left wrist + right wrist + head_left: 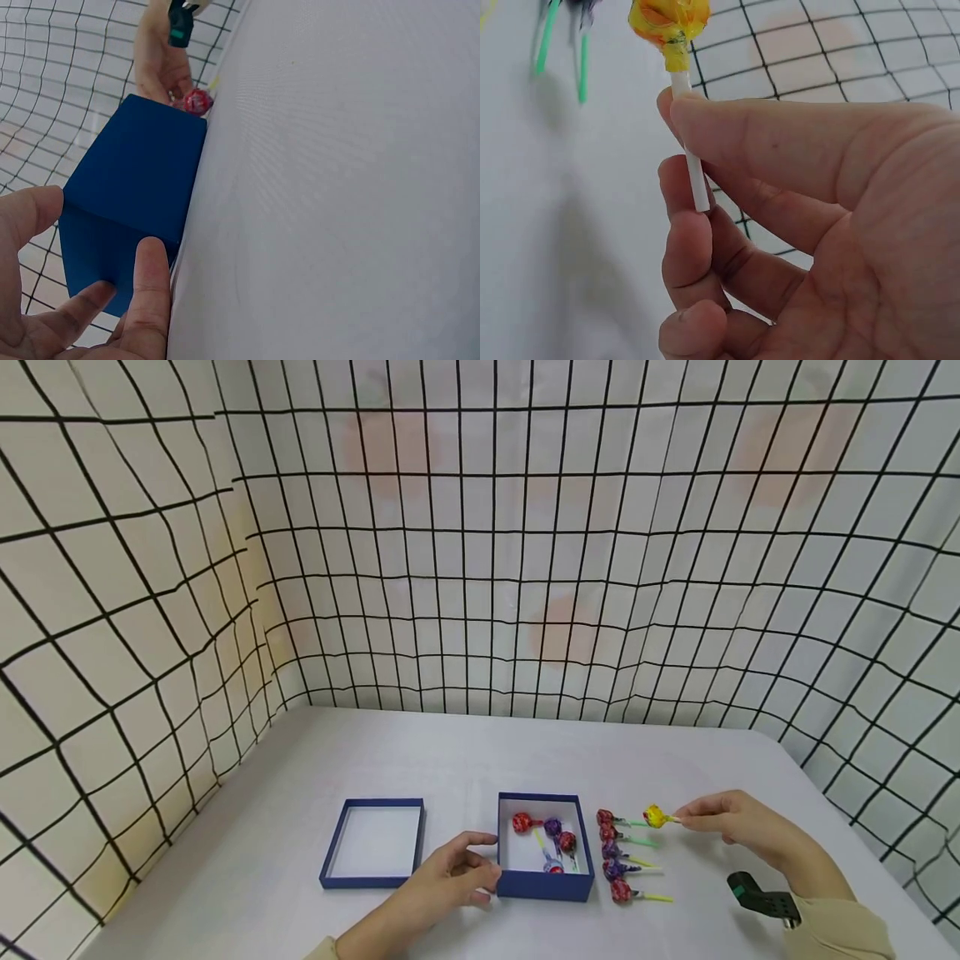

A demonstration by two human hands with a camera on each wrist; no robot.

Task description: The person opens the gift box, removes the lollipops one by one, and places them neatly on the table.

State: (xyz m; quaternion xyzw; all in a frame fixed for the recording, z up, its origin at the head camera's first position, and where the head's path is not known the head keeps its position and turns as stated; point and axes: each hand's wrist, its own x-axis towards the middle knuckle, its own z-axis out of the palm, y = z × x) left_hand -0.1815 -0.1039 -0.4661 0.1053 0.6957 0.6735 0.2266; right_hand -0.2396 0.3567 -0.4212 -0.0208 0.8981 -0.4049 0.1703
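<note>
Lower right, right hand [738,820] pinches yellow lollipop [656,816], five-lollipop row [611,849] still out, several lollipops [522,822] in blue box [545,887], left hand [452,872] touching it, fingers spread.

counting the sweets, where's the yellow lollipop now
In the head view, the yellow lollipop is right of centre, pinched in the right hand, near the far end of the lollipop row beside the blue box.
</note>
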